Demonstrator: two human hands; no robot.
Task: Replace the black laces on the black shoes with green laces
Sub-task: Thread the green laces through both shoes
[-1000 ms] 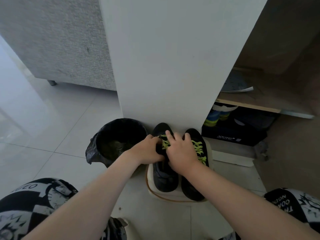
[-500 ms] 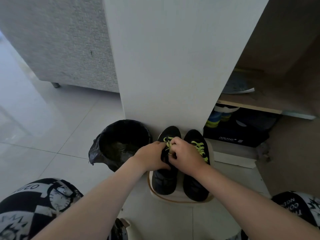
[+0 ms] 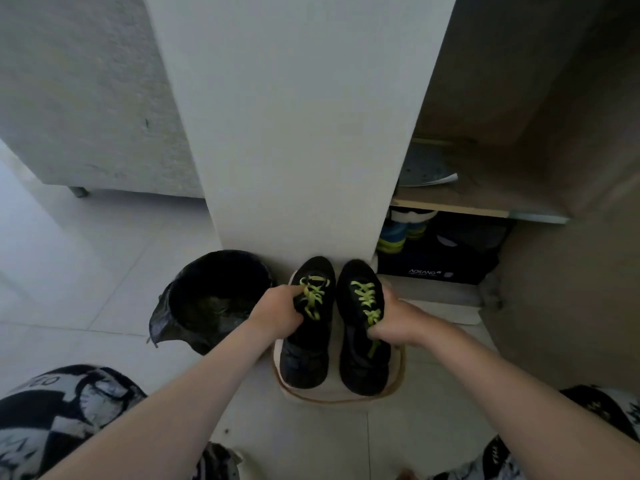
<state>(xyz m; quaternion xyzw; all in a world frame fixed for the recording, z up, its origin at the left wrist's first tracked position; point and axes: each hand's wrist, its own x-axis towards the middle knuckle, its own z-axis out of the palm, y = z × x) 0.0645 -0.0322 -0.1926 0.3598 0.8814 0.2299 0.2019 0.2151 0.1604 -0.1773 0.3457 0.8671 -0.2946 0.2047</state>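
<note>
Black shoes [image 3: 304, 358] sit paired on a pale pad [image 3: 334, 393], green laces [image 3: 311, 297] threaded; left hand [image 3: 277, 311] curls round one shoe, right hand [image 3: 394, 320] round the other, perhaps pinching its lace end; a careless lift could tug that lacing loose.

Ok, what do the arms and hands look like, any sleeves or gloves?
The left arm and right arm are bare, no sleeves in view. The left hand and right hand wear no gloves; no watch or wristband shows. Black-and-white printed clothing covers the knees.

L grip's [image 3: 277, 308] fingertips hidden at shoe [image 3: 306, 344] edge; R grip [image 3: 398, 322] covers part of other shoe's [image 3: 360, 372] green laces [image 3: 365, 296].
</note>
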